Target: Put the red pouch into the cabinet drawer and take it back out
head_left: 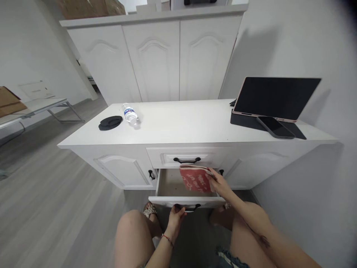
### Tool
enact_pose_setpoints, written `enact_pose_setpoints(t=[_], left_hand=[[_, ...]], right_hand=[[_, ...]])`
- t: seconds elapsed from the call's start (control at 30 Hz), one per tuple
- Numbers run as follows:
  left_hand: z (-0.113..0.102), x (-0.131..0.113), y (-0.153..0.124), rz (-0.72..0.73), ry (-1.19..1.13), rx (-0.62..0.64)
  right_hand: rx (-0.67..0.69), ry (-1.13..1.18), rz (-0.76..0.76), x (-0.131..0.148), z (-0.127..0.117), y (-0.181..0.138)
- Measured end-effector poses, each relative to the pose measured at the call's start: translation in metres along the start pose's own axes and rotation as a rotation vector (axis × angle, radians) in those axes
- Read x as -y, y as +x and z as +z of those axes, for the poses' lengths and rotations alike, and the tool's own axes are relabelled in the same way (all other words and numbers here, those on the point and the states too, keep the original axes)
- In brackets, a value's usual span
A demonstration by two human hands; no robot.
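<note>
Head view: red pouch (195, 178) over the pulled-out drawer (170, 184).
My left hand (176, 216) curls its fingers around the drawer's black handle (187, 207), steadying it open; my right hand (220, 183) pinches the pouch's edge, hanging it inside the drawer's mouth.

We see our own two arms bare from the wrists up, with no sleeves on either. Around our left wrist runs a thin red string bracelet (167, 239). Our left hand (176, 217) and right hand (220, 183) wear no rings or gloves that we can make out. Our knees are bare, and at the bottom edge of the view shows the frayed hem of blue denim shorts (230, 259). On our left foot sits a sandal (150, 211) studded with pale beads; a bit of the same shows on the right foot.
</note>
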State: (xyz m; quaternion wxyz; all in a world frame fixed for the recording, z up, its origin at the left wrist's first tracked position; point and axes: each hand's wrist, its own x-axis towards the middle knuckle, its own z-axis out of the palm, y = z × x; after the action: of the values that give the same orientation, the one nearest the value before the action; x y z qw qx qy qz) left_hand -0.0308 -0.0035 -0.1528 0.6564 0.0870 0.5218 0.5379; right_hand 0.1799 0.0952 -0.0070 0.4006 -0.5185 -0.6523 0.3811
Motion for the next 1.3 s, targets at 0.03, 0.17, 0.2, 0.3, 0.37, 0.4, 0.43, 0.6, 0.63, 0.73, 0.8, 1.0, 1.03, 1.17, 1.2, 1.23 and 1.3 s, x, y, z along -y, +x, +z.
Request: enact_pose_setpoints(t=[0.03, 0.17, 0.2, 0.3, 0.37, 0.4, 0.43, 0.6, 0.63, 0.73, 0.8, 1.0, 1.03, 1.17, 1.2, 1.23, 1.3], left_hand=[[0.002, -0.003, 0.001, -0.004, 0.001, 0.003], [0.010, -0.012, 0.009, -0.021, 0.040, -0.008], [0.012, -0.014, 0.011, -0.029, 0.058, -0.014], [0.017, -0.019, 0.019, -0.051, 0.089, -0.018], [0.020, -0.022, 0.023, -0.054, 0.095, -0.009], [0.021, -0.023, 0.025, -0.051, 0.101, -0.003], [0.021, -0.024, 0.027, -0.047, 0.108, 0.002], [0.020, -0.023, 0.031, -0.003, 0.117, 0.029], [0.020, -0.022, 0.031, 0.014, 0.110, 0.037], [0.020, -0.017, 0.031, 0.062, 0.094, 0.019], [0.020, -0.014, 0.031, 0.071, 0.085, 0.001], [0.015, -0.009, 0.029, -0.023, -0.034, 0.039], [0.013, -0.009, 0.029, -0.046, -0.052, 0.048], [0.012, -0.008, 0.027, -0.096, -0.090, 0.095], [0.013, -0.009, 0.025, -0.097, -0.100, 0.106], [0.014, -0.010, 0.023, -0.096, -0.108, 0.113], [0.015, -0.012, 0.018, -0.081, -0.133, 0.099]], right_hand=[[-0.086, 0.007, -0.007, 0.006, -0.005, -0.007], [-0.379, -0.085, -0.005, 0.016, -0.020, -0.035], [-0.426, -0.128, -0.005, 0.015, -0.022, -0.043], [-0.544, -0.285, -0.064, 0.005, -0.018, -0.063], [-0.565, -0.397, -0.142, -0.008, -0.008, -0.071], [-0.544, -0.443, -0.169, -0.016, -0.001, -0.073], [-0.504, -0.482, -0.181, -0.023, 0.008, -0.074], [-0.348, -0.606, -0.122, -0.052, 0.051, -0.065], [-0.346, -0.615, -0.115, -0.055, 0.058, -0.063], [-0.326, -0.592, -0.125, -0.060, 0.072, -0.062], [-0.295, -0.562, -0.148, -0.059, 0.079, -0.064], [-0.170, -0.508, -0.251, -0.050, 0.102, -0.066], [-0.167, -0.508, -0.264, -0.048, 0.107, -0.066], [-0.130, -0.571, -0.307, -0.037, 0.123, -0.063], [-0.097, -0.593, -0.313, -0.033, 0.126, -0.062], [-0.053, -0.612, -0.314, -0.029, 0.130, -0.061], [0.046, -0.643, -0.310, -0.022, 0.137, -0.060]])
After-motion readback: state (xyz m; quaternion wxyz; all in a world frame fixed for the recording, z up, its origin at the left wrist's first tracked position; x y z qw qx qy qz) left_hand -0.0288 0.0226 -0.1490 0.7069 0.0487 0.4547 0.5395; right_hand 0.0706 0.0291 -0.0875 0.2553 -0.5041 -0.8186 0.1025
